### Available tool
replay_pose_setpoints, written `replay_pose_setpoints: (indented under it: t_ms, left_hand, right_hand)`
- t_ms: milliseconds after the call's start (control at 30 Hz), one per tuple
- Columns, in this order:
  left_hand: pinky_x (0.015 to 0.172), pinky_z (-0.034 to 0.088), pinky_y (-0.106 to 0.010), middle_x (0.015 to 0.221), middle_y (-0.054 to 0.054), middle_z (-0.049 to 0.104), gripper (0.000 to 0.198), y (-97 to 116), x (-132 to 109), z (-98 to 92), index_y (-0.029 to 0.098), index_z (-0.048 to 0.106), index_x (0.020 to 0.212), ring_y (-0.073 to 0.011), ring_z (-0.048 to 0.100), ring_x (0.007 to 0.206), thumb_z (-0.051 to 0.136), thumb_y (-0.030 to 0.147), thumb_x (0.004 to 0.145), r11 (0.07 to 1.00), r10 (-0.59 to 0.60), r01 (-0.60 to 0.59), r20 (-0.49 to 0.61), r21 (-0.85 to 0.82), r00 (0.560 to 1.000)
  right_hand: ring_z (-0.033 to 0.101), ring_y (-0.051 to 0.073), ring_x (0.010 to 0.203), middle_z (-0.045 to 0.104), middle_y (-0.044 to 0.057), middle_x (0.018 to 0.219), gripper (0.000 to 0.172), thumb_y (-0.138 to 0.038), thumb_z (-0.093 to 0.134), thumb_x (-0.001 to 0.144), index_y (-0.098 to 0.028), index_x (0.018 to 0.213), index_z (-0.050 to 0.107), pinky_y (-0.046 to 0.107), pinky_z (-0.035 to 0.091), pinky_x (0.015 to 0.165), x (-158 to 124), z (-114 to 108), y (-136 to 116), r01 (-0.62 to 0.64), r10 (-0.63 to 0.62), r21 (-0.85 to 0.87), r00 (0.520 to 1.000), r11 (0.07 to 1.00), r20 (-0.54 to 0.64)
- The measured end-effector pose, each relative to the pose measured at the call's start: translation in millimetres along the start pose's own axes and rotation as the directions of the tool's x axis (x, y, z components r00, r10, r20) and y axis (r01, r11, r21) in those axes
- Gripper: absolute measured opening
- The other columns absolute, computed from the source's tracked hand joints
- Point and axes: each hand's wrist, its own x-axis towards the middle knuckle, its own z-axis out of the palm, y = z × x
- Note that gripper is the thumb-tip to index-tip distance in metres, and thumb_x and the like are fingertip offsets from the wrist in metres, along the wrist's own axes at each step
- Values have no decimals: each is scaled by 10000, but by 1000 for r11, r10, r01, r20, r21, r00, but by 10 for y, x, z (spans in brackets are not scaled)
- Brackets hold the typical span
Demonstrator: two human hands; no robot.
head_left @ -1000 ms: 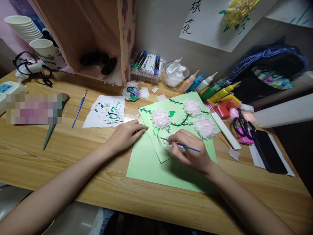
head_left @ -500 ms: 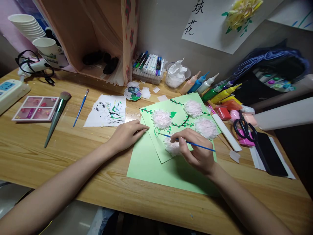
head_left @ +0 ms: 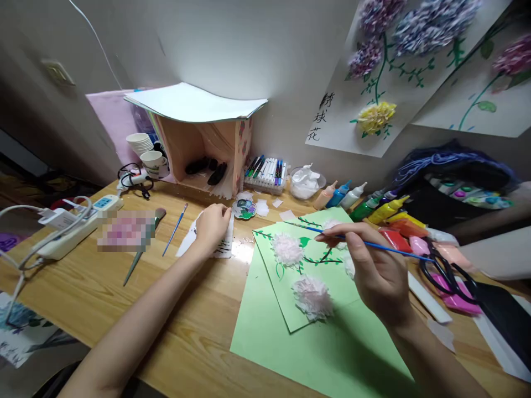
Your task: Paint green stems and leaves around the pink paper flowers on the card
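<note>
My right hand (head_left: 373,271) pinches a thin blue paintbrush (head_left: 385,247), raised over the green paper, its tip pointing left. Beneath lies a smaller light green sheet (head_left: 286,298) bearing pale pink ruffled paper flowers (head_left: 312,297), dark stems and green leaves; my right hand partly hides some flowers. A green leaf outline (head_left: 280,271) shows at the sheet's left side. My left hand (head_left: 212,224) rests over a paint-stained white paper (head_left: 226,249), fingers bent down and partly hidden, close to the small flower-shaped paint palette (head_left: 244,209). I see nothing held in it.
A larger green sheet (head_left: 265,348) lies underneath. Paint bottles (head_left: 342,194), a marker box (head_left: 267,174) and a bowl of tissue (head_left: 307,181) line the back. Scissors (head_left: 448,276) sit at right. Another brush (head_left: 175,229), a make-up brush (head_left: 145,243) and a power strip (head_left: 78,232) are left.
My left hand has moved from the green sheet's edge to the stained paper by the palette. My right hand has lifted the brush away from the leaf outline. The view has shifted upward.
</note>
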Motion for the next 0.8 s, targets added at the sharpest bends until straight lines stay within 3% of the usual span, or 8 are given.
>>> replay_pose_setpoints:
  t_ms: [167,400,533,700,800]
  left_hand:
    - [689,467,-385,912,-243,710,228,80,362,117,126,707,800,-381,663,927,549,290,792,990,-127,124,34,73,991]
    - [686,465,-336,807,-178,728,127,124,410,213,164,696,707,-342,674,902,591,236,710,991,-133,133,21,7,991]
    - [725,464,-320,757,-139,725,169,140,330,130,177,642,618,-290,678,857,550,240,745,994,-56,53,-32,-101,998]
    - [704,488,-278,822,-78,726,179,132,12,-30,193,597,733,-216,681,807,532,343,805,964,22,-52,-118,-261,993]
    - [629,508,-266,705,-33,694,196,136,-235,-33,203,553,727,-182,675,679,579,386,795,838,66,-97,-76,-537,995]
  right_hand:
    - [630,162,760,664,41,842,254,-277,413,965,-211,917,653,309,514,684,49,-121,-59,21,-20,11,997,1000,-77]
    - [645,147,747,668,29,816,243,-279,425,960,-208,895,648,282,540,683,47,-305,-51,37,-41,-44,993,998,-112]
    - [646,148,745,659,36,819,246,-290,429,956,-207,898,654,281,558,681,52,-368,-32,37,-45,-62,992,997,-117]
    - [650,161,773,660,44,832,230,-276,425,955,-200,916,638,295,555,697,-3,-308,-19,33,-33,-29,999,999,-7]
    - [652,162,777,666,40,847,148,-225,474,929,-202,934,621,297,542,694,-62,-192,-12,58,-55,-33,995,998,85]
